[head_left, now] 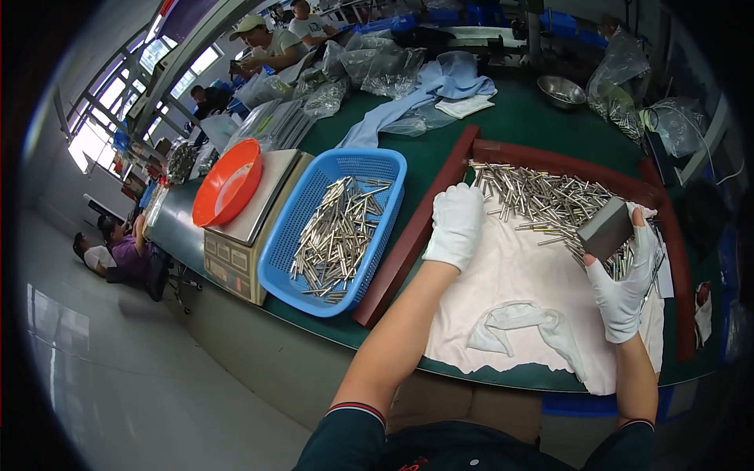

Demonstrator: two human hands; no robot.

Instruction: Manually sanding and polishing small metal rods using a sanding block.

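Both my hands wear white gloves. My left hand (457, 224) lies palm down on a white cloth (510, 290), fingers closed together, at the near-left edge of a heap of small silver metal tubes (550, 200). I cannot tell whether any tubes are under it. My right hand (626, 275) grips a flat grey rectangular block (606, 229), held tilted over the right part of the heap. A dark red wooden frame (408, 243) borders the cloth and tubes.
A blue plastic basket (302, 235) with more silver tubes stands left of the frame. Beyond it a weighing scale (236, 251) carries an orange bowl (228, 182). Plastic bags, a blue cloth (440, 86) and a steel bowl (561, 91) lie on the green table. Other people sit behind.
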